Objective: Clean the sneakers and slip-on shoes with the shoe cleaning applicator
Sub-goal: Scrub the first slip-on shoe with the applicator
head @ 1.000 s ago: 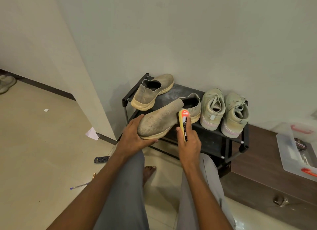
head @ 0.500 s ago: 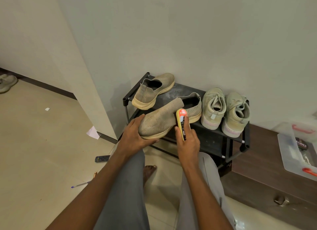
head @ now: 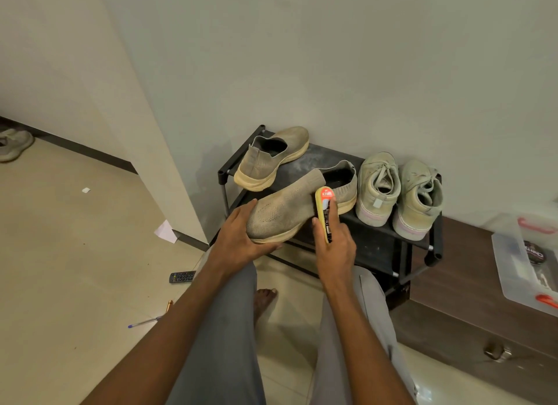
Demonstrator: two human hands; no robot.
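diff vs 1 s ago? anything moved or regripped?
Small change: the applicator in the right hand slid slightly left along the held slip-on. The left hand still grips its toe. Other slip-on and sneakers unmoved.

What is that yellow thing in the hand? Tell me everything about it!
It is the applicator, a long, slim shoe cleaner. It has a yellow sponge edge, a dark body and a red-orange end with white letters. The right hand grips its lower part, with a finger lying along it. It stands nearly upright, red end up, sponge side against the side of the slip-on that the left hand steadies on the rack.
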